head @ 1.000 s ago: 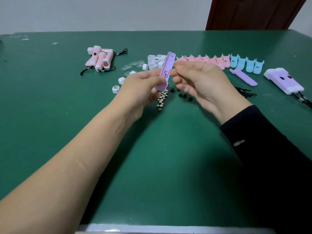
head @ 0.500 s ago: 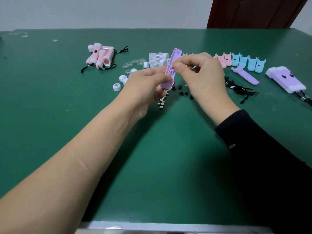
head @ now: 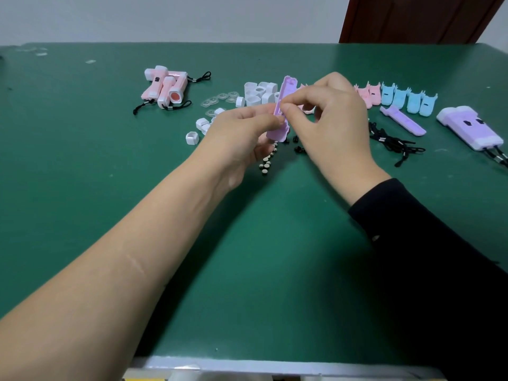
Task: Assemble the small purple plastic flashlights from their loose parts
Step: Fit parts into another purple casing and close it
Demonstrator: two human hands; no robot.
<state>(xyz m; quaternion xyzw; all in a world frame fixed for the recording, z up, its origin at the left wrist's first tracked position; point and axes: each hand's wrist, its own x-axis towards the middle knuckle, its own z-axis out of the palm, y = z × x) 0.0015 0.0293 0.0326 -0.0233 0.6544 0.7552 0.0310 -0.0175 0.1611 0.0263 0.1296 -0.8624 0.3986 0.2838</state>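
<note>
Purple shell half [head: 286, 92]: held above the green table [head: 247, 257], tilted, long axis running away from the person, at mid-table. Left hand [head: 242, 136] pinches its lower part between thumb and curled fingers. Right hand [head: 330, 119] pinches its edge at mid-length with thumb and index tip; any small part under the tips cannot be told. Below the hands: button cells [head: 267, 160] and small black parts [head: 297, 148]. Left: pink flashlights [head: 166, 88], clear lenses [head: 220, 99], white caps [head: 258, 96]. Right: blue shell halves [head: 406, 99], second purple half [head: 402, 121], black lanyards [head: 393, 141], finished purple flashlights [head: 472, 127].
</note>
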